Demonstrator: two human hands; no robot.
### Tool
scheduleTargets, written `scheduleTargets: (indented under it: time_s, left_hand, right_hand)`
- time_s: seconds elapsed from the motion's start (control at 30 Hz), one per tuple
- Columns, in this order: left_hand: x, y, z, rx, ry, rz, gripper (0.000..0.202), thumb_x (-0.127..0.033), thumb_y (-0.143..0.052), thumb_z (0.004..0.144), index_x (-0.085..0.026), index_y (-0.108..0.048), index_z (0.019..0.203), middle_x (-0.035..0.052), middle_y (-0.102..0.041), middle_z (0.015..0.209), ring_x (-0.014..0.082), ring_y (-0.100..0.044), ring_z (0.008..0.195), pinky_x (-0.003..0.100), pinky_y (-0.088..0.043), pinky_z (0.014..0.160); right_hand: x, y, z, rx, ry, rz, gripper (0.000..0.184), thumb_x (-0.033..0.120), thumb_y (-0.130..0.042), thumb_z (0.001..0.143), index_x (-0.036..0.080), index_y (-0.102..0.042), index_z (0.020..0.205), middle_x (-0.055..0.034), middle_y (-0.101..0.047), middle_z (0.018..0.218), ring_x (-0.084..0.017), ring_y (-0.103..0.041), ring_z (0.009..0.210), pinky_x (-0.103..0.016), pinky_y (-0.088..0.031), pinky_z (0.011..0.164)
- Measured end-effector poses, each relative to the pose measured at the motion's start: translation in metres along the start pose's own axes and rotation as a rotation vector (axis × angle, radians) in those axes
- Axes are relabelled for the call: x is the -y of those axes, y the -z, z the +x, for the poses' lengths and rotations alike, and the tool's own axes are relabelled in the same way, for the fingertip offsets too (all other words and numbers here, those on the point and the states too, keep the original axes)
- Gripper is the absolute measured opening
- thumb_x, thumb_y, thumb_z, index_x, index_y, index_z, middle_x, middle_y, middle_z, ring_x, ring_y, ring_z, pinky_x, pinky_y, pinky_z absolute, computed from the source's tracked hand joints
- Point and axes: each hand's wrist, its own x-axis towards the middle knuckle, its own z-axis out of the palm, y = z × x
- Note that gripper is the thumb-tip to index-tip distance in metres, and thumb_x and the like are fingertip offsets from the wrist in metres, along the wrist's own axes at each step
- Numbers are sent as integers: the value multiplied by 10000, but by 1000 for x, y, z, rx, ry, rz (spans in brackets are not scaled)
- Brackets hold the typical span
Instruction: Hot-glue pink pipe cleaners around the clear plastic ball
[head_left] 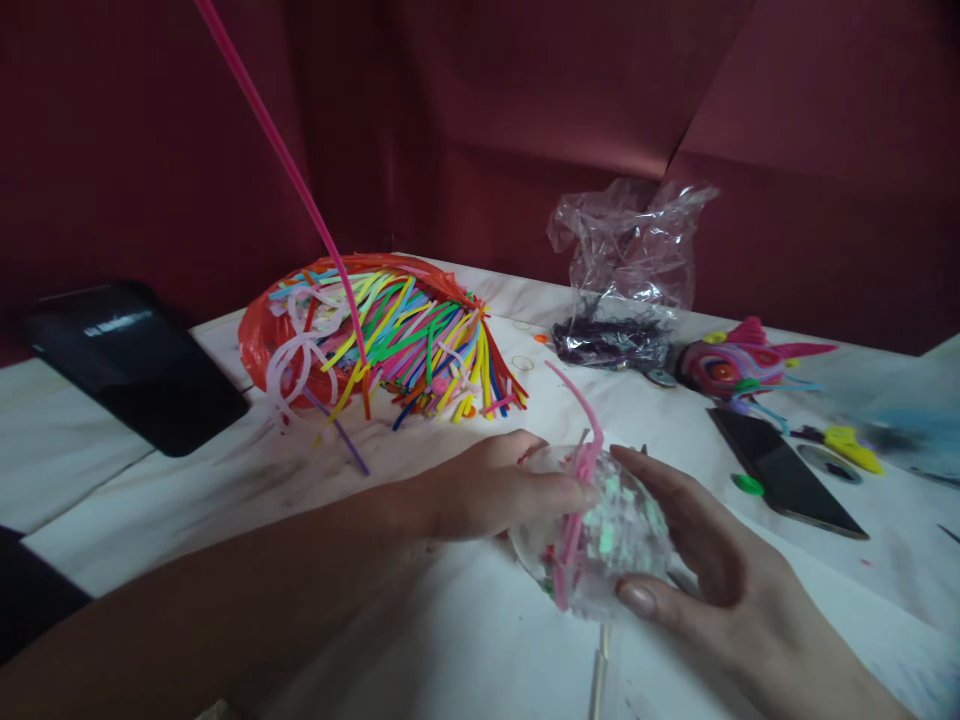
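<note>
A clear, rounded plastic piece with shiny white-green scale-like bits (619, 520) is held between my two hands above the table. My left hand (499, 485) closes on its left side, the thumb pressing a pink strip, which looks like a pipe cleaner (589, 455), against its surface. The pink strip runs down across the piece, and its upper end curls free. On the right side my right hand (712, 560) grips the piece between thumb and fingers. Below it a thin pale stick (598, 680) points downward. My left fingers behind the piece are mostly hidden.
A red plastic bag (259, 335) spills many coloured strips (420, 340). A long pink strip (277, 140) rises from it. A tablet-like device (135, 360) stands left. At right are a clear bag (630, 240), a pink fish-like figure (739, 365) and a phone (784, 470).
</note>
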Motion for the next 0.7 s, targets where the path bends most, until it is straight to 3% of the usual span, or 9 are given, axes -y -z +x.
scheduleTargets:
  time_s: [0.17, 0.33, 0.57, 0.7]
  left_hand:
    - [-1, 2, -1, 31, 33, 46, 286, -400, -602, 693, -166, -481, 803, 2, -515, 754, 130, -496, 632, 258, -371, 569]
    - [-1, 3, -3, 54, 46, 89, 409, -487, -629, 686, -144, -537, 889, 15, -521, 759, 119, -485, 623, 221, -350, 532]
    - [0, 3, -2, 99, 5, 92, 408, -486, -621, 701, -125, -572, 885, 32, -551, 776, 133, -508, 657, 221, -367, 539]
    - [3, 4, -2, 143, -91, 52, 374, -422, -637, 721, -118, -570, 928, 62, -601, 858, 199, -579, 800, 283, -437, 662]
  right_hand:
    - [5, -2, 1, -16, -137, 218, 633, 529, -741, 778, 276, -456, 1283, -13, -431, 1293, -202, -429, 1172, -141, -438, 886]
    - [11, -2, 4, -8, -215, 279, 695, 593, -748, 740, 267, -446, 1275, -13, -429, 1296, -193, -451, 1145, -130, -438, 864]
    - [8, 0, 4, 26, -184, 281, 653, 572, -726, 780, 262, -435, 1276, -18, -427, 1296, -194, -436, 1162, -131, -445, 878]
    - [5, 1, 3, 16, -139, 209, 685, 583, -710, 791, 222, -423, 1297, -70, -406, 1311, -248, -404, 1189, -233, -459, 915]
